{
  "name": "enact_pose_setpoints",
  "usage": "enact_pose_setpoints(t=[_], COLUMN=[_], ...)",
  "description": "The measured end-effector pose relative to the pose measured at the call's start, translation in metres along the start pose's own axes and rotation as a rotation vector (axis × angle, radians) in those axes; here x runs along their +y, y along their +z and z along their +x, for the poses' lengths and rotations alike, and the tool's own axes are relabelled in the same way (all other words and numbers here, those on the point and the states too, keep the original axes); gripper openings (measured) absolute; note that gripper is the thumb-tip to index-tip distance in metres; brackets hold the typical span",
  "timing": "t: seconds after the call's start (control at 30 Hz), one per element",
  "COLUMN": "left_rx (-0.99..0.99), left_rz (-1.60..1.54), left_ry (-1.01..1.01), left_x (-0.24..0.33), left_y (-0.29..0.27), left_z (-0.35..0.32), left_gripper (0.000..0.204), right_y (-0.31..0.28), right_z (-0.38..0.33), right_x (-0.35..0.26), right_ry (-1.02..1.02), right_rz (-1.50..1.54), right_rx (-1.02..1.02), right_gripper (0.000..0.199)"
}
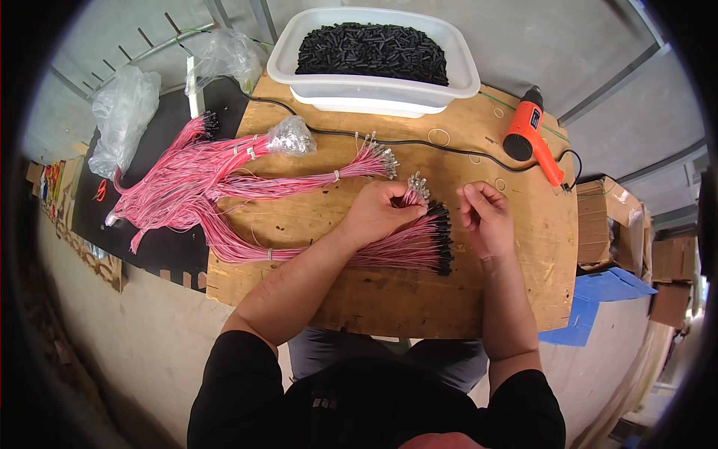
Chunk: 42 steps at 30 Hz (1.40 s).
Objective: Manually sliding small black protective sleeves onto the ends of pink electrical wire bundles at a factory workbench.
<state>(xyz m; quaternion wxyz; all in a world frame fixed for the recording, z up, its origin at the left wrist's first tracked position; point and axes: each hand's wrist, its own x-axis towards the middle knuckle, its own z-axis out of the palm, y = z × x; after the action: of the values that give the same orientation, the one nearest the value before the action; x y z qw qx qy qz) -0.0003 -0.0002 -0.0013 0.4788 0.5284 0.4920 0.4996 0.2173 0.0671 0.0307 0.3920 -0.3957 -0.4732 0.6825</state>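
Observation:
My left hand point(380, 211) grips a small bunch of pink wires point(413, 191) whose bare metal terminals stick up past the fingers. My right hand point(484, 217) hovers just to the right, fingers curled as if pinching something too small to make out. Below both hands lies a row of pink wires with black sleeved ends point(434, 241) on the wooden board point(389, 299). Another tied pink bundle with metal terminals point(374, 161) lies further back.
A white tub of small black tubes point(374, 52) stands at the board's far edge. An orange heat gun point(531, 135) lies at the far right, its black cord crossing the board. More pink wire bundles point(179, 179) and plastic bags point(123, 112) sit left. Cardboard boxes point(606, 217) stand right.

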Motion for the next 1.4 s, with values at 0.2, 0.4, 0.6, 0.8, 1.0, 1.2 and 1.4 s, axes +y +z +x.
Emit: enact_pose_setpoints(t=[0.2, 0.4, 0.6, 0.8, 1.0, 1.2, 1.4], left_rx=[0.072, 0.187, 0.147, 0.092, 0.019, 0.105, 0.097], left_rz=[0.102, 0.276, 0.247, 0.243, 0.257, 0.206, 0.262], left_ry=[0.045, 0.114, 0.081, 0.03, 0.069, 0.143, 0.111], left_x=[0.003, 0.009, 0.003, 0.004, 0.007, 0.003, 0.008], left_y=[-0.002, 0.005, 0.01, 0.013, 0.013, 0.006, 0.002], left_z=[-0.002, -0.01, -0.012, -0.016, -0.017, -0.016, -0.015], left_gripper=[0.016, 0.017, 0.02, 0.02, 0.019, 0.022, 0.023], right_y=[-0.002, 0.003, 0.045, 0.09, 0.124, 0.166, 0.174], right_z=[0.006, 0.008, 0.028, 0.098, 0.172, 0.192, 0.2], right_x=[0.003, -0.015, -0.088, -0.129, -0.136, -0.127, -0.12], right_ry=[-0.098, -0.277, -0.426, -0.392, -0.306, -0.286, -0.503], right_rz=[-0.024, -0.061, -0.254, -0.51, -0.835, -1.305, -1.469], right_rx=[0.022, 0.128, 0.058, -0.15, -0.268, -0.437, -0.648], right_gripper=[0.014, 0.013, 0.01, 0.012, 0.024, 0.053, 0.04])
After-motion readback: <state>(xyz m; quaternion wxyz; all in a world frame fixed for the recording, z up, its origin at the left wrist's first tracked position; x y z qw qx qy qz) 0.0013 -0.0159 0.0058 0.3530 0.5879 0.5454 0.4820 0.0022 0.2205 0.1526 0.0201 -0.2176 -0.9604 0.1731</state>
